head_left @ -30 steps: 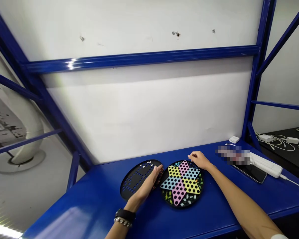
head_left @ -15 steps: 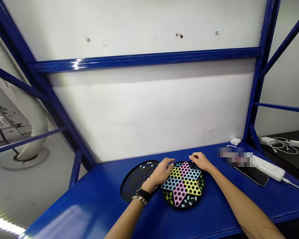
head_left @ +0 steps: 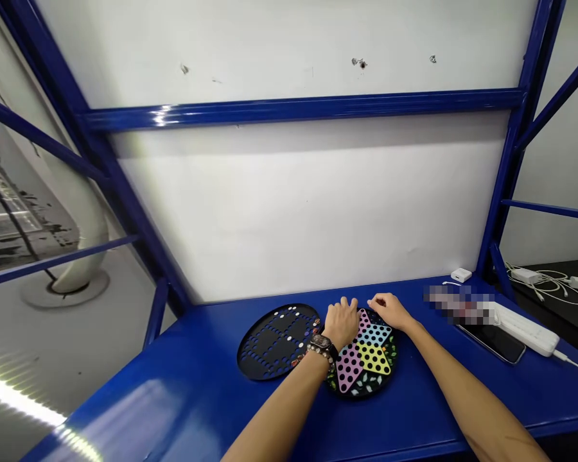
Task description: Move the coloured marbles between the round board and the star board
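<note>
Board point(head_left: 373, 358) in the head view lies on the blue table point(head_left: 197, 385), right of the black tray point(head_left: 270, 343): round, dark-rimmed, its star pink, pale blue and yellow with black dots, green and whitish pieces point(head_left: 367, 384) around it. Left hand point(head_left: 341, 323) covers the star's left part, fingers bent; right hand point(head_left: 386, 310) curls at the far edge. Whether either grips anything, I cannot tell.
</note>
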Available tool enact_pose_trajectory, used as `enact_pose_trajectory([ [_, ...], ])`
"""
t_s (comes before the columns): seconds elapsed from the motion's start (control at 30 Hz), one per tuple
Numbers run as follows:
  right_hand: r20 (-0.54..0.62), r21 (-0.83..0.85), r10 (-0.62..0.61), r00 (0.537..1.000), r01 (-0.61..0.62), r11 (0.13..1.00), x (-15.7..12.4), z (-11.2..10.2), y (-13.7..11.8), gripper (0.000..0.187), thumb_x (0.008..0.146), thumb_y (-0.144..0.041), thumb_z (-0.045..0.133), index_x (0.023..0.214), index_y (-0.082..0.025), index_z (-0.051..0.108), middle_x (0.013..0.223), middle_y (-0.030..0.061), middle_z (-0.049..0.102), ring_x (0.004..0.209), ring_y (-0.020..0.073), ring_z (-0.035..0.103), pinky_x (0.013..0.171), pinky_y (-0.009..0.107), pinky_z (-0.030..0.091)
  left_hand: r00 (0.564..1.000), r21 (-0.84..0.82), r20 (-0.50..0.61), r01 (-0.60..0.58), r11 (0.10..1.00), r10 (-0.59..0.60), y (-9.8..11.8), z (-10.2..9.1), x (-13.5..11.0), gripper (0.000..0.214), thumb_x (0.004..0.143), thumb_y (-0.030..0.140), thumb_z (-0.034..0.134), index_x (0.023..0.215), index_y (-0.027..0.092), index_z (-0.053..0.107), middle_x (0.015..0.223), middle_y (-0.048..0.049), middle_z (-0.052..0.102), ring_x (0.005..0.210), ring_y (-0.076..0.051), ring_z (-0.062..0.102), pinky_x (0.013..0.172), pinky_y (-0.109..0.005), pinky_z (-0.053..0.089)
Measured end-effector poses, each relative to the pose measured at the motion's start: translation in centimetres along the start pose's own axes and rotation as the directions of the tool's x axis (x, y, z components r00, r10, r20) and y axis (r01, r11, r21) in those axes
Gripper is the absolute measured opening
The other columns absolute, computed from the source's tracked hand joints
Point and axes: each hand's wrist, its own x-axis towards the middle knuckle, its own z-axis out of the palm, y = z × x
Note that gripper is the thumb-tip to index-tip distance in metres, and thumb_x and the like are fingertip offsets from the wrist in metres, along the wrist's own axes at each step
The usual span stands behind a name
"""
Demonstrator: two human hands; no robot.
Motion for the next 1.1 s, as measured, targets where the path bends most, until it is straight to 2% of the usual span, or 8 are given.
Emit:
enact_pose_trajectory([
  [0.17, 0.002, -0.037, -0.012, 1.0, 0.012, 0.999, -0.1, 0.0, -0.2, 0.038, 0.086, -0.049, 0.049, 0.064, -0.019, 0.058, 0.063, -0.0003, 0.057, 0.062, 0.0142, 0.048, 0.059, 0.026, 0.035, 0.998, 0.02, -0.022, 0.052, 0.998, -0.052, 1.2, 0.1, 0.7, 0.038, 0.099, 0.042, 0.031, 0.118, 0.016, 0.052, 0.1, -0.0153, 0.057, 0.081, -0.027, 0.063, 0.068, -0.036, 0.045],
  [0.33, -0.007, -0.08, -0.025, 1.0, 0.025, 0.996, -0.1, 0.1, -0.3, 0.035, 0.086, -0.044, 0.048, 0.064, -0.019, 0.058, 0.063, -0.0003, 0.06, 0.061, 0.0135, 0.049, 0.058, 0.025, 0.033, 0.999, 0.015, -0.052, 0.016, 1.0, -0.015, 1.2, 0.4, 0.8, 0.036, 0.098, 0.041, 0.033, 0.117, 0.016, 0.051, 0.104, -0.0143, 0.057, 0.084, -0.025, 0.062, 0.068, -0.034, 0.045],
  [0.6, -0.009, -0.104, -0.025, 1.0, 0.024, 0.994, -0.1, 0.1, -0.2, 0.036, 0.087, -0.046, 0.048, 0.063, -0.019, 0.056, 0.062, -0.0008, 0.058, 0.059, 0.0128, 0.048, 0.057, 0.025, 0.033, 0.972, 0.01, -0.088, -0.217, 0.976, 0.217, -1.6, 0.5, -0.4, 0.034, 0.101, 0.032, 0.023, 0.107, 0.021, 0.055, 0.107, -0.0076, 0.056, 0.086, -0.019, 0.059, 0.071, -0.031, 0.046],
  [0.9, -0.013, -0.117, -0.036, 0.999, 0.034, 0.993, -0.1, 0.1, -0.1, 0.035, 0.086, -0.045, 0.048, 0.063, -0.019, 0.056, 0.06, -0.0011, 0.057, 0.058, 0.0128, 0.049, 0.056, 0.024, 0.033, 0.951, 0.067, -0.091, -0.291, 0.954, 0.296, -2.1, 1.3, 0.6, 0.034, 0.1, 0.03, 0.025, 0.103, 0.017, 0.056, 0.104, -0.0092, 0.056, 0.076, -0.019, 0.059, 0.064, -0.033, 0.047],
  [1.1, -0.007, -0.136, -0.04, 0.999, 0.039, 0.99, -0.1, 0.0, -0.1, 0.033, 0.085, -0.043, 0.048, 0.064, -0.019, 0.056, 0.061, -0.0009, 0.058, 0.059, 0.013, 0.05, 0.057, 0.024, 0.033, 0.882, 0.082, -0.049, -0.465, 0.882, 0.469, -2.9, 0.9, 1.2, 0.03, 0.1, 0.026, 0.031, 0.095, 0.019, 0.059, 0.1, -0.0068, 0.059, 0.093, -0.019, 0.058, 0.071, -0.03, 0.047],
])
